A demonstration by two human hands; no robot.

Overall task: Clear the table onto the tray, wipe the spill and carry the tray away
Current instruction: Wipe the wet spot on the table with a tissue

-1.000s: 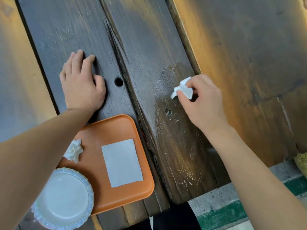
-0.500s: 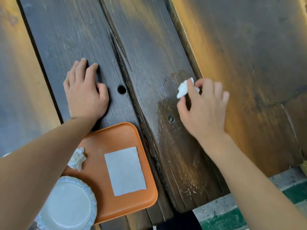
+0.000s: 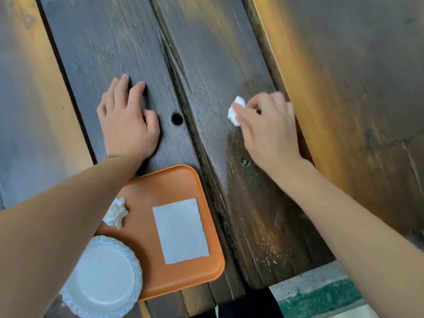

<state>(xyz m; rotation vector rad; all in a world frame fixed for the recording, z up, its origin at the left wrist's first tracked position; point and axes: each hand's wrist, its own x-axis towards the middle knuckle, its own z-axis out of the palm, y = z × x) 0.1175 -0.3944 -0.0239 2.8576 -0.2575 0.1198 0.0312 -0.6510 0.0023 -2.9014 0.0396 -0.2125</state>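
My right hand (image 3: pixel 267 129) presses a small crumpled white tissue (image 3: pixel 236 110) against the dark wooden table (image 3: pixel 114 42), at the upper end of a darker wet patch (image 3: pixel 247 191) on the right plank. My left hand (image 3: pixel 127 122) lies flat on the left plank, fingers spread, holding nothing. Below it sits an orange tray (image 3: pixel 160 187) holding a flat white napkin (image 3: pixel 181 230), a crumpled tissue ball (image 3: pixel 115 212) and a white paper plate (image 3: pixel 103 276) with a blue rim at its near left corner, partly under my left forearm.
A round hole (image 3: pixel 177 118) pierces the left plank beside my left thumb, and a bolt head (image 3: pixel 245 161) sits in the right plank. A lighter wooden bench (image 3: pixel 344 88) runs along the right. The table's near edge gives onto grey and green floor (image 3: pixel 321 297).
My right hand has slid the tissue a little further up the wet patch, fingers now curled over it. The left hand stays planted; the camera has shifted slightly.
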